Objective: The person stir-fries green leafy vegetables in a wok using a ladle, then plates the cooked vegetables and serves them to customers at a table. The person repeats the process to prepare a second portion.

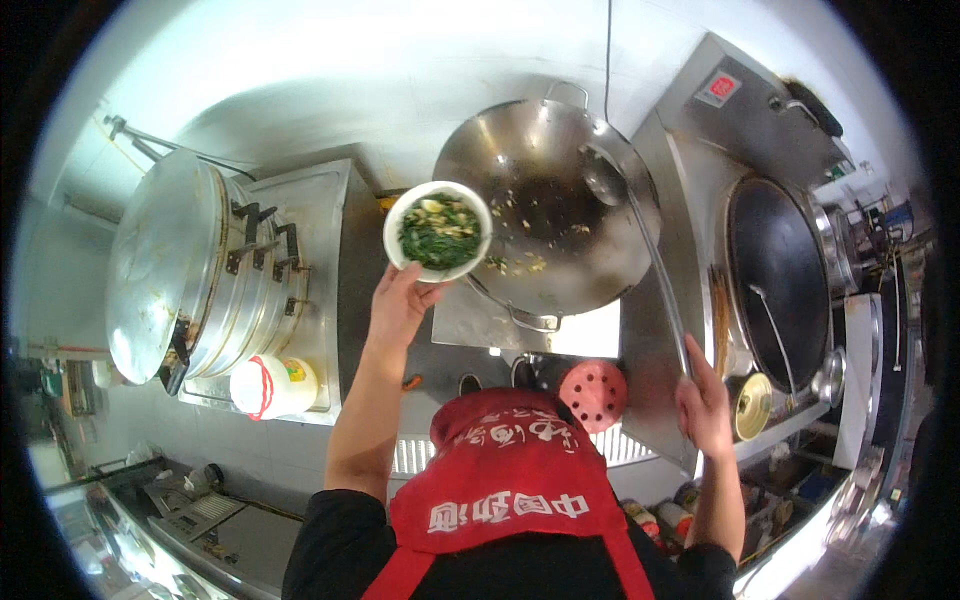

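My left hand (405,300) grips the lower rim of a white bowl (391,244), which holds chopped dark green leaves (442,238) with pale bits on top. The bowl is held up beside the left edge of a large steel wok (547,289). Pale and yellowish bits are scattered over the wok's dark inner surface. My right hand (703,397) is closed around the long handle of a steel ladle (603,180). Its bowl end rests over the upper right part of the wok.
A stack of large metal steamers (169,262) stands at the left, near a white plastic bucket (281,386). A dark round pan (778,277) is set in the right-hand counter. Close to my red apron sits a pink disc with holes (593,396). A steel partition (660,225) borders the wok.
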